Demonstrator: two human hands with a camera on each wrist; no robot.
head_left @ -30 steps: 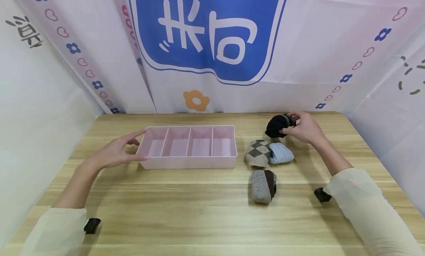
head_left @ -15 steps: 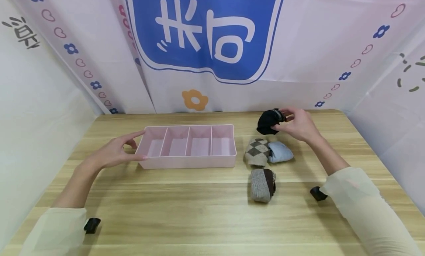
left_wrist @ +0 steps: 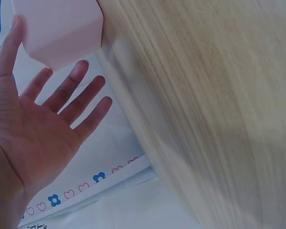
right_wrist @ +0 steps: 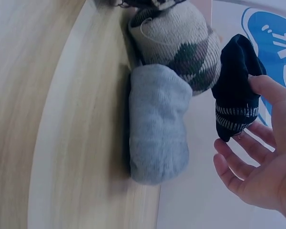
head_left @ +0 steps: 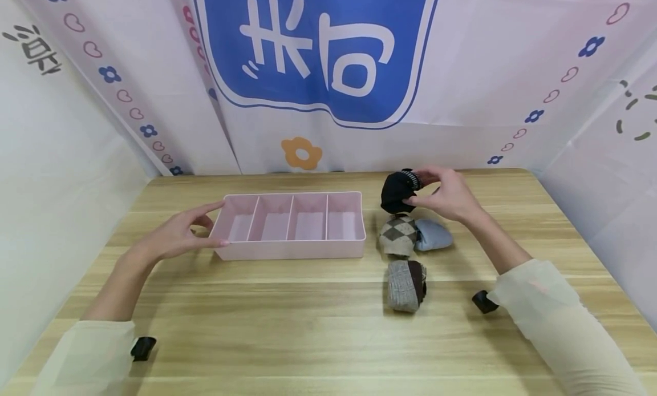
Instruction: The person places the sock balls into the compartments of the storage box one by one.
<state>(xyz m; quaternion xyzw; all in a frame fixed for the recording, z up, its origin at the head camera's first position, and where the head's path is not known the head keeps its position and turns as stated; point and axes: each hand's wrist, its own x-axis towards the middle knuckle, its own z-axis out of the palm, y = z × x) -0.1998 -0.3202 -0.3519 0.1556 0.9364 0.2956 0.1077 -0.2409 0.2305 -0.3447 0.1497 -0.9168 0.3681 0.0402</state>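
My right hand (head_left: 445, 197) pinches a rolled black sock (head_left: 397, 193) with a striped cuff between thumb and fingers. In the head view it is just behind the argyle sock roll (head_left: 398, 235); the right wrist view shows the black sock (right_wrist: 236, 86) raised beyond the light grey-blue roll (right_wrist: 159, 126). My left hand (head_left: 177, 233) is at the left end of a pink box (head_left: 295, 250) with several compartments, thumb and index finger touching its two left corners. In the left wrist view the fingers of the left hand (left_wrist: 43, 124) are straight and spread.
A grey and brown sock roll (head_left: 405, 286) lies in front of the argyle one on the wooden table (head_left: 267, 327). The light grey-blue roll sits against the argyle roll's right side. Printed white cloth (head_left: 451, 145) hangs along the table's back edge and both sides.
My right hand has carried the black sock leftward, toward the box and behind the argyle roll. The left hand has stayed at the box's left end.
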